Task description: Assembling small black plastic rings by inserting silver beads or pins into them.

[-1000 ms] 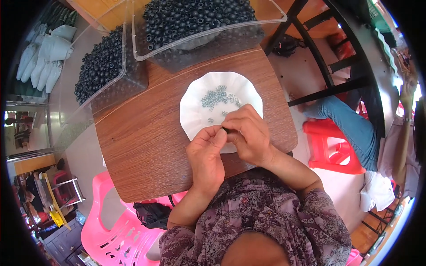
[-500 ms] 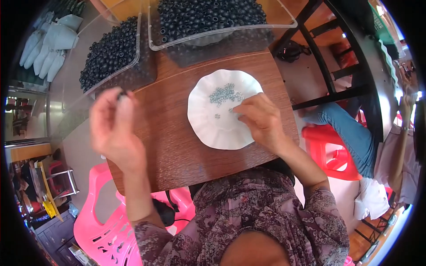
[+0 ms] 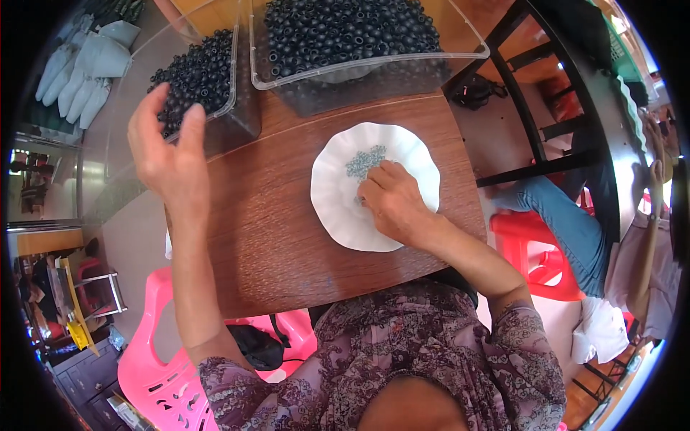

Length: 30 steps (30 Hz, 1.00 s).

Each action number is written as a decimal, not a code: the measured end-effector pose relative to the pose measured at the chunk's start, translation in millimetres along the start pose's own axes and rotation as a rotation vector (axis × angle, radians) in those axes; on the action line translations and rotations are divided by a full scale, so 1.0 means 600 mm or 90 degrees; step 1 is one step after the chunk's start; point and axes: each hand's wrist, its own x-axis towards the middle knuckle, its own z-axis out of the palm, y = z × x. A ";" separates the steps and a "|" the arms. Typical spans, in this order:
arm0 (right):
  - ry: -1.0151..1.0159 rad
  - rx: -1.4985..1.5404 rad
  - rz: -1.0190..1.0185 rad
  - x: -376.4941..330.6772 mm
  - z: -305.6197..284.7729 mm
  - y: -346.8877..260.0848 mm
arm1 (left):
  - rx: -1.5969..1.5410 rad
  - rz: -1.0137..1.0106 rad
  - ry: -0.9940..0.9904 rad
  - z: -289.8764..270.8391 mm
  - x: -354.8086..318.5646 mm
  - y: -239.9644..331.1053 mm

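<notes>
Tabletop (image 3: pixel 273 244): dark brown wood grain, carrying every item listed, all within arm's reach of the seated person. Clear plastic bin (image 3: pixel 374 50), large, at the far edge, filled with small black ring-shaped pieces (image 3: pixel 345 29) heaped above its rim; its place straight ahead appears to make it the bulk store. Second clear bin (image 3: pixel 237 108), just beside the first on the left, also holding black pieces (image 3: pixel 201 72), piled toward its near corner. White scalloped plate (image 3: pixel 338 208), nearer the person and right of centre, serving as a shallow tray; contents a small cluster of tiny grey-blue bits (image 3: pixel 365 161) gathered in its far half, kept together where fingers can pick from them. Left hand (image 3: pixel 165 151): raised over the near corner of the second bin, fingers spread and open, grip holding nothing that can be seen. Right hand (image 3: pixel 392 205): resting on the plate, fingertips curled down at the edge of the grey-blue cluster; whether that grip has pinched a bit cannot be told, as the fingertips hide it.
</notes>
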 end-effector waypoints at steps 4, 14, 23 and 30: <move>0.023 0.018 0.030 -0.006 -0.020 0.006 | -0.117 0.026 -0.083 -0.008 -0.051 0.056; 0.054 -0.046 -0.041 0.022 -0.005 0.018 | -0.274 -0.031 -0.222 0.027 -0.113 0.089; 0.016 -0.093 -0.125 0.028 -0.009 0.015 | -0.326 0.013 -0.207 0.047 -0.081 0.111; 0.023 0.008 -0.084 0.011 -0.033 0.001 | -0.221 0.145 -0.198 0.113 0.038 0.124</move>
